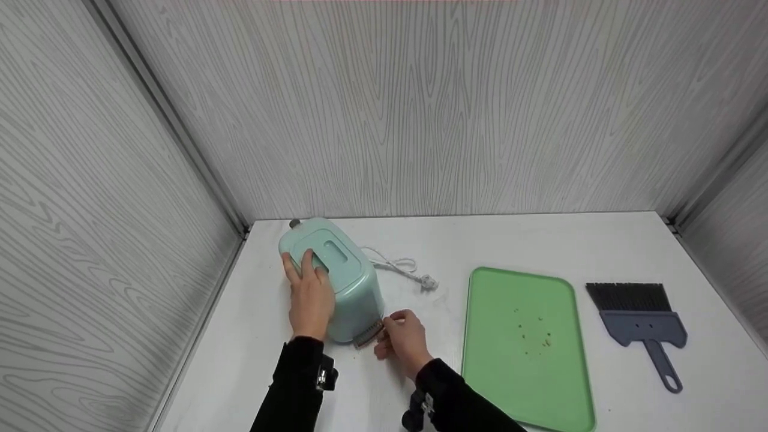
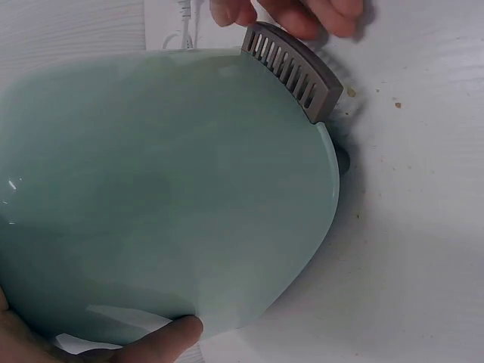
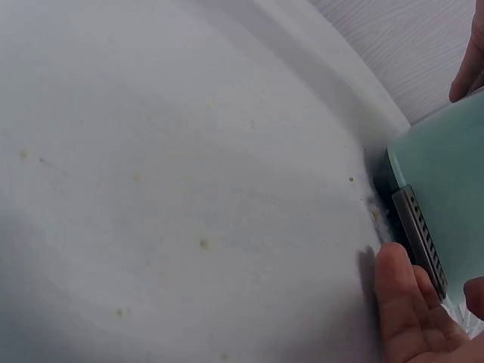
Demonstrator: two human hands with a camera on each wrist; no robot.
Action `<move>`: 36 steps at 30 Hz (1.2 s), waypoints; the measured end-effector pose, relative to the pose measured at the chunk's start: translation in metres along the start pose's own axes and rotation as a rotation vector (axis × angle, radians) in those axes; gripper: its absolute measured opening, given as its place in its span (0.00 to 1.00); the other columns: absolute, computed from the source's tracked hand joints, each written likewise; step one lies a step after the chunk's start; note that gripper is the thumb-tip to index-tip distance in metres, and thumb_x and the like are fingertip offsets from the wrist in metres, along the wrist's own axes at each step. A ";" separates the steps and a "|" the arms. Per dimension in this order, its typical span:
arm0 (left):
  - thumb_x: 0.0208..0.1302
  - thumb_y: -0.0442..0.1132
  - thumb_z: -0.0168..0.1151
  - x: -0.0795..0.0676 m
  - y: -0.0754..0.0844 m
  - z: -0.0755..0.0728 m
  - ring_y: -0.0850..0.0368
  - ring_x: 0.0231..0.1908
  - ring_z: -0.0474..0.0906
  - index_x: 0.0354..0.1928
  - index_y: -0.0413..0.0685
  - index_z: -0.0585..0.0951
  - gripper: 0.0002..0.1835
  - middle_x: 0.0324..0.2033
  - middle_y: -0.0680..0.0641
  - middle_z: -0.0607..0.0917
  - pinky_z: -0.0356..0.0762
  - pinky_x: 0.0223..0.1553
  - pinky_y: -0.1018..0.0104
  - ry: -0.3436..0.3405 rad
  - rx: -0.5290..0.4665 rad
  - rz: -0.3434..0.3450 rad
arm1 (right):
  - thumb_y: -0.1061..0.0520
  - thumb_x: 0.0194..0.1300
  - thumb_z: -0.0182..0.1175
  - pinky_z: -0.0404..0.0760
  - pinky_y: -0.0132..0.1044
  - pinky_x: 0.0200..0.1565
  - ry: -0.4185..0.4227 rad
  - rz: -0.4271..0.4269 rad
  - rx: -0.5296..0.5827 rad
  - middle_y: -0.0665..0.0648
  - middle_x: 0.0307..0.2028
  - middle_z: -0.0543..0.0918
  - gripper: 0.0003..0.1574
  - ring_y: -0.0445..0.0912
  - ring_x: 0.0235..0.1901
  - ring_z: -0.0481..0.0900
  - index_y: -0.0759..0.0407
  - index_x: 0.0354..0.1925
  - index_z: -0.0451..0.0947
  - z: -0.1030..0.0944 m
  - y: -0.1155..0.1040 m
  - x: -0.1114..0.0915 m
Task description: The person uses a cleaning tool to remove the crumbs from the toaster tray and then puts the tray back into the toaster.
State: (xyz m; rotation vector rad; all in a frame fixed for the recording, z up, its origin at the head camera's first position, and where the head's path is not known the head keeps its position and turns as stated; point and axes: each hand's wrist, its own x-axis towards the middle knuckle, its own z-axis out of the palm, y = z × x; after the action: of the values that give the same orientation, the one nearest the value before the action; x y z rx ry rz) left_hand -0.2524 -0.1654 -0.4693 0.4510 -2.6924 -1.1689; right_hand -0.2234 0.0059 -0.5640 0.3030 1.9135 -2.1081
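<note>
A mint-green toaster (image 1: 354, 300) stands at an angle on the table. My left hand (image 1: 311, 306) holds it from above, fingers spread over the top by the bread slots, thumb (image 2: 178, 336) along the side. Low on its near end, a grey-brown slotted piece like a crumb tray front (image 1: 368, 334) juts slightly from the body. At that piece's right end is my right hand (image 1: 405, 339), its fingertips (image 3: 395, 265) right by the edge. From the left wrist view, those fingers lie beside and behind the slotted front, not wrapped round it.
A white cord with a plug (image 1: 428, 282) lies behind the toaster. Right of my hands is a green tray (image 1: 510, 384) bearing scattered crumbs (image 1: 546, 343). Farther right rests a dark brush (image 1: 645, 324). Small crumbs (image 2: 398, 105) dot the table near the toaster; wood-grain walls (image 1: 408, 108) surround it.
</note>
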 end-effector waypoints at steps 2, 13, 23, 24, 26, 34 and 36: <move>0.82 0.47 0.31 0.000 0.000 0.000 0.39 0.54 0.76 0.83 0.57 0.51 0.30 0.82 0.43 0.31 0.75 0.33 0.53 -0.004 0.000 -0.007 | 0.59 0.77 0.53 0.85 0.40 0.27 0.038 -0.054 -0.069 0.67 0.34 0.85 0.14 0.48 0.22 0.83 0.67 0.54 0.68 -0.006 -0.005 0.001; 0.83 0.48 0.31 -0.002 0.001 0.000 0.36 0.67 0.69 0.83 0.59 0.51 0.30 0.82 0.45 0.31 0.77 0.37 0.48 -0.004 -0.016 -0.005 | 0.56 0.73 0.62 0.72 0.54 0.68 -0.061 -0.353 -0.463 0.66 0.68 0.75 0.37 0.60 0.69 0.71 0.66 0.74 0.62 -0.024 -0.023 0.014; 0.83 0.48 0.32 -0.002 0.002 0.001 0.38 0.65 0.71 0.83 0.59 0.52 0.30 0.82 0.46 0.31 0.77 0.37 0.48 -0.002 -0.012 -0.008 | 0.59 0.61 0.76 0.57 0.53 0.77 -0.273 -0.313 -0.646 0.63 0.80 0.55 0.66 0.59 0.78 0.55 0.58 0.83 0.44 -0.020 -0.018 0.025; 0.83 0.48 0.32 -0.002 0.002 0.001 0.38 0.64 0.71 0.83 0.59 0.52 0.30 0.82 0.46 0.31 0.77 0.37 0.48 -0.001 -0.011 -0.010 | 0.60 0.60 0.76 0.56 0.52 0.77 -0.277 -0.319 -0.655 0.63 0.80 0.55 0.67 0.59 0.78 0.55 0.59 0.83 0.43 -0.019 -0.017 0.026; 0.83 0.48 0.32 -0.003 0.002 0.001 0.38 0.63 0.72 0.83 0.59 0.52 0.30 0.82 0.46 0.31 0.77 0.37 0.47 0.003 -0.011 -0.008 | 0.61 0.60 0.76 0.56 0.51 0.77 -0.279 -0.335 -0.673 0.64 0.80 0.54 0.68 0.59 0.78 0.55 0.61 0.83 0.42 -0.017 -0.015 0.028; 0.83 0.48 0.32 -0.004 0.002 0.001 0.38 0.64 0.71 0.83 0.59 0.52 0.30 0.82 0.46 0.31 0.74 0.32 0.50 0.006 -0.008 -0.008 | 0.64 0.59 0.76 0.61 0.53 0.75 -0.250 -0.432 -0.737 0.70 0.77 0.60 0.67 0.61 0.76 0.60 0.70 0.81 0.43 -0.013 -0.009 0.030; 0.83 0.48 0.31 -0.005 0.001 0.001 0.39 0.63 0.72 0.83 0.59 0.52 0.30 0.82 0.46 0.31 0.74 0.32 0.51 0.003 -0.008 -0.008 | 0.62 0.57 0.78 0.62 0.52 0.75 -0.250 -0.452 -0.740 0.69 0.76 0.61 0.69 0.60 0.75 0.62 0.69 0.81 0.43 -0.012 -0.007 0.030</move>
State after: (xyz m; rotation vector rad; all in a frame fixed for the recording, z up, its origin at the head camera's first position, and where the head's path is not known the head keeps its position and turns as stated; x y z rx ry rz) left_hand -0.2485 -0.1626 -0.4690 0.4621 -2.6847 -1.1791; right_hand -0.2543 0.0168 -0.5684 -0.5604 2.5748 -1.3814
